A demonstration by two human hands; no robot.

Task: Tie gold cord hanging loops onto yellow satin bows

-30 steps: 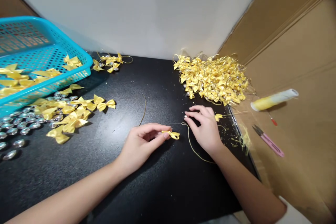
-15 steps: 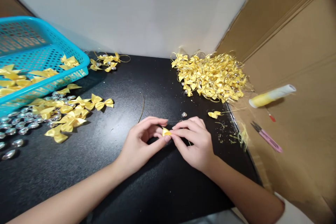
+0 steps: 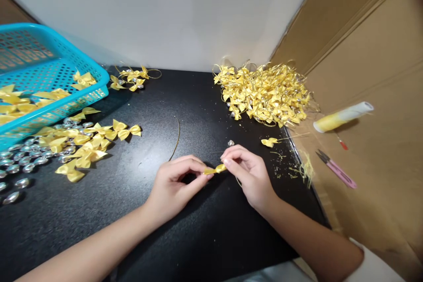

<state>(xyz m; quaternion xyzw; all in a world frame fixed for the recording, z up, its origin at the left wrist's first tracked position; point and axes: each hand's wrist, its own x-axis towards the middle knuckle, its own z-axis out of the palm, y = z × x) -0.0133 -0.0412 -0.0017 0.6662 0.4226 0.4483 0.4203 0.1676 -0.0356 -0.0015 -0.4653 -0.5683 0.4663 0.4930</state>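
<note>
The right hand (image 3: 249,174) is now meeting the left hand (image 3: 175,185); both grips are pinching the yellow bow (image 3: 214,169) just below the silver bead (image 3: 230,143). Slack pinching risks dropping it onto the surface (image 3: 198,238).

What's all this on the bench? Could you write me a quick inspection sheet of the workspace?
Surface: black table, flecked with yellow scraps near its right edge.
Job's things: small yellow bow, pinched between left hand and right hand.
Clutter: heap of finished bows; loose bows; silver beads; blue basket holding bows; thread spool; pink snips.
Fingers: both hands shut on the bow.
Cables: nothing seen; one loose gold cord.
Surroundings: white wall, cardboard at right.
</note>
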